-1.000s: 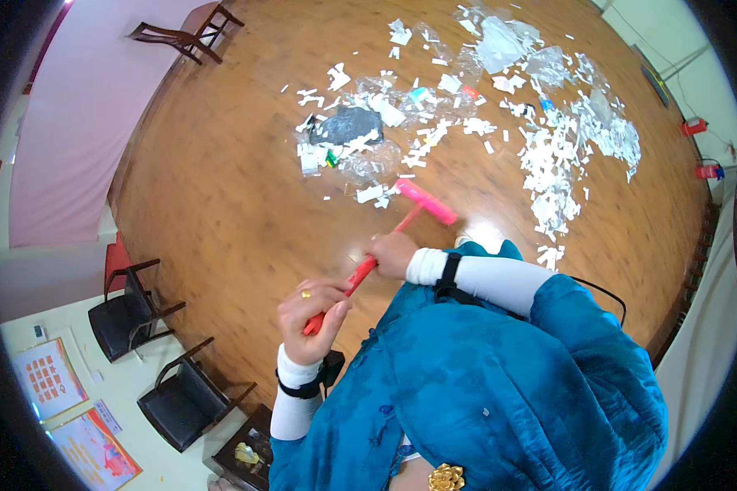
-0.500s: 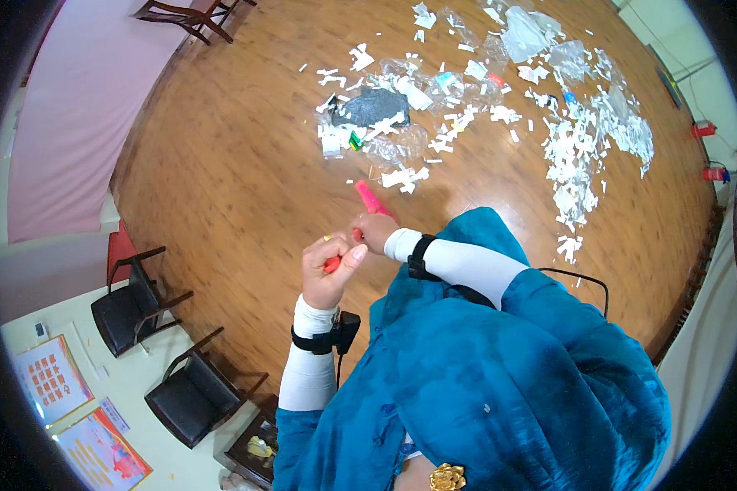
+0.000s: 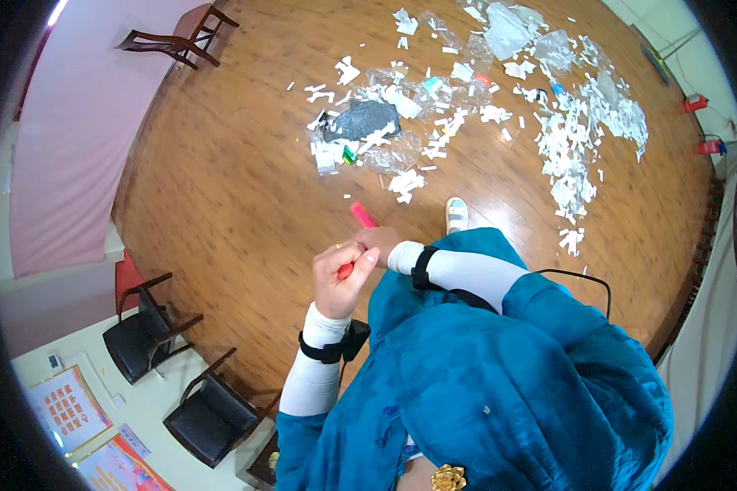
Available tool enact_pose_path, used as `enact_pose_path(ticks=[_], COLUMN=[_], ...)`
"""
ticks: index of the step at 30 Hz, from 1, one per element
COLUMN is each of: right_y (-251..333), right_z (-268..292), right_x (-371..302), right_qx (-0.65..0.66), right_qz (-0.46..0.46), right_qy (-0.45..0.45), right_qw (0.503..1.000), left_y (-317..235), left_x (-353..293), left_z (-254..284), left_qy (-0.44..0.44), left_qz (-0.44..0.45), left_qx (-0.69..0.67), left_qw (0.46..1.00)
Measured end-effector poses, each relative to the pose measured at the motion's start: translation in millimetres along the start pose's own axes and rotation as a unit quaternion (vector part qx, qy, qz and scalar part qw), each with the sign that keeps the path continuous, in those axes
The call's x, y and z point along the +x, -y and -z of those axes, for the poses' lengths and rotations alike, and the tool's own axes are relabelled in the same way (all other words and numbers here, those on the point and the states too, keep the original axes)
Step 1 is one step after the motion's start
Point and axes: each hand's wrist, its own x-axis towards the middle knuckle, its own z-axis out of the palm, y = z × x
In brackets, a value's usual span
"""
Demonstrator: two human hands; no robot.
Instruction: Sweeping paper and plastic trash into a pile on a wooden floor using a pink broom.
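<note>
A pinkish-red handle (image 3: 363,216) passes through both my hands in front of my body. Its rounded red end sticks out of my left hand (image 3: 336,282), whose fingers are wrapped round it. Farther along, my right hand (image 3: 380,238) is closed on the same handle, right beside the left. Past the right hand a short bright pink length points away; no tool head can be made out. Beyond it, white paper scraps (image 3: 407,184), crumpled clear plastic (image 3: 401,153) and a dark grey flat piece (image 3: 363,120) lie strewn on the wooden floor (image 3: 237,164).
A bigger heap of paper scraps (image 3: 569,155) spreads at the right, with a white plastic bag (image 3: 508,33) behind. Two black armchairs (image 3: 209,419) line the left wall, and a wooden chair (image 3: 176,37) stands far left. My shoe (image 3: 457,215) shows ahead of my robe.
My hands have come closer together and shifted slightly toward my body, with less of the pink handle showing. One shoe has come into view. The room has shifted a little in the picture.
</note>
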Motion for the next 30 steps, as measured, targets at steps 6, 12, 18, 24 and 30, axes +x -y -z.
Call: enact_pose_path(ticks=[6, 12, 18, 24, 30], right_y=[-21, -7, -74, -105, -109], right_z=[32, 82, 62, 136, 178], right_x=[9, 1, 4, -5, -34], right_qx=[-0.138, -0.099, 0.019, -0.134, -0.168], right_qz=[-0.064, -0.034, -0.015, -0.116, -0.117], right_qy=[-0.072, 0.050, -0.036, -0.058, -0.045], right_qw=[0.986, 0.993, 0.999, 0.983, 0.978], left_y=[0, -49, -37, -21, -42], left_x=[3, 16, 67, 100, 101], left_z=[8, 0, -48, -84, -97], left_qy=[-0.050, -0.013, 0.028, -0.017, -0.015], left_qz=[-0.005, -0.041, 0.052, -0.021, -0.025], left_qx=[-0.121, -0.124, 0.010, -0.144, -0.190], left_qw=[0.991, 0.991, 0.998, 0.989, 0.981])
